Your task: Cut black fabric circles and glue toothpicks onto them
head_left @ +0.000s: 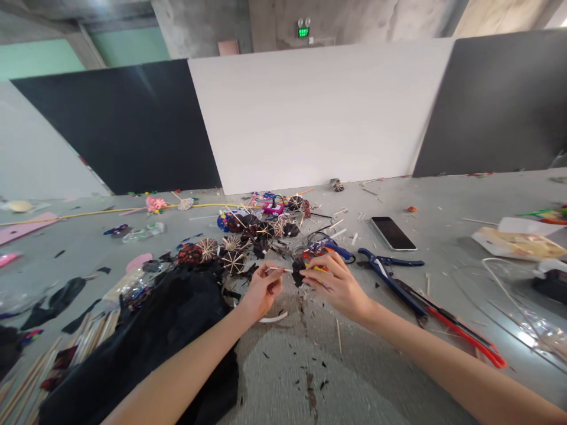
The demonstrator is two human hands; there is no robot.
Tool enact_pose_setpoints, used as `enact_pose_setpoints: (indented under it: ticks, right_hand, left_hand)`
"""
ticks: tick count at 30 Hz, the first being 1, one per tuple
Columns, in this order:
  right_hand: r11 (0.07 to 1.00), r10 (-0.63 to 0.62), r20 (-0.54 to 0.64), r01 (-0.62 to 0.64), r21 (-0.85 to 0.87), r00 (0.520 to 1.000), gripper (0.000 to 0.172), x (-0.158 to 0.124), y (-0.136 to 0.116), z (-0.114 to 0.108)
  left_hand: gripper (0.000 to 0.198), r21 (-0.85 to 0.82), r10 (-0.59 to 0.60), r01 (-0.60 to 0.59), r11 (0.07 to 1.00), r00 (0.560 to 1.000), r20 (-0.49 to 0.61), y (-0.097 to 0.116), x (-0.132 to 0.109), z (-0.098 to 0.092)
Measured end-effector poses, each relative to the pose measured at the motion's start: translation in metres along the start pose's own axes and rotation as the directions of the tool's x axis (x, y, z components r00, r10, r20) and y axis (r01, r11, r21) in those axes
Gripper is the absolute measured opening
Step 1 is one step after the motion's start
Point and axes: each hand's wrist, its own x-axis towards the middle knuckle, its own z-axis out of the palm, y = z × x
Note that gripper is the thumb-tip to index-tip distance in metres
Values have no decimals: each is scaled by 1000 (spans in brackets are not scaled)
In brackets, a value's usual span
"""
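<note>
Plastic bag [140, 280], contents unclear, left of held stick [287, 270]

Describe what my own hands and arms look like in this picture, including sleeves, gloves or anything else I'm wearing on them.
Your left hand and right hand are ungloved, with no rings, watch or bracelet that I can make out. The left forearm and right forearm are bare, and no sleeve shows.

- Held piece [297, 271]: black
- Held stick [283, 270]: white
- Cloth [177, 330]: black
- Ribbed disc [233, 261]: dark, pale radiating lines
- Pliers [394, 287]: dark blue
- Phone [393, 233]: black, pale rim
</note>
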Motion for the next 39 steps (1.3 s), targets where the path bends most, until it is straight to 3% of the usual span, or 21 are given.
enact_pose_setpoints:
  ticks: [18, 24, 29, 32, 35, 37, 39]
  right_hand:
    - [996, 86, 156, -89, 10, 984, 10, 10, -10, -4]
    - [992, 123, 76, -125, 23, 990, 11, 6, -4, -2]
    - [981, 193, -111, -189, 47, 975, 9, 2, 2, -1]
    - [954, 299, -273, -291, 70, 914, 10, 3, 12, -3]
    - [880, 470, -415, -448, 155, 779, 19, 4, 26, -4]
    - [809, 588, -395, -512, 290, 706, 22, 5, 30, -2]
    - [700, 679, -203, -539, 469, 706, 25, 6, 25, 2]
  left_hand:
    - [33, 32, 11, -11, 999, 1000, 21, -1, -1, -1]
    - [34, -85, -10, 8, 996, 1000, -21, 4, 0, 0]
    - [35, -193, -51, 45, 980, 998, -24, 9, 1, 1]
    - [35, -235, -64, 61, 970, 998, -8, 10, 2, -2]
    - [35, -266, -73, 74, 961, 997, 15, 10, 3, -5]
    - [36, -274, -81, 86, 958, 996, 28, 10, 3, -7]
    - [37, -273, -88, 94, 957, 996, 33, 10, 3, -7]
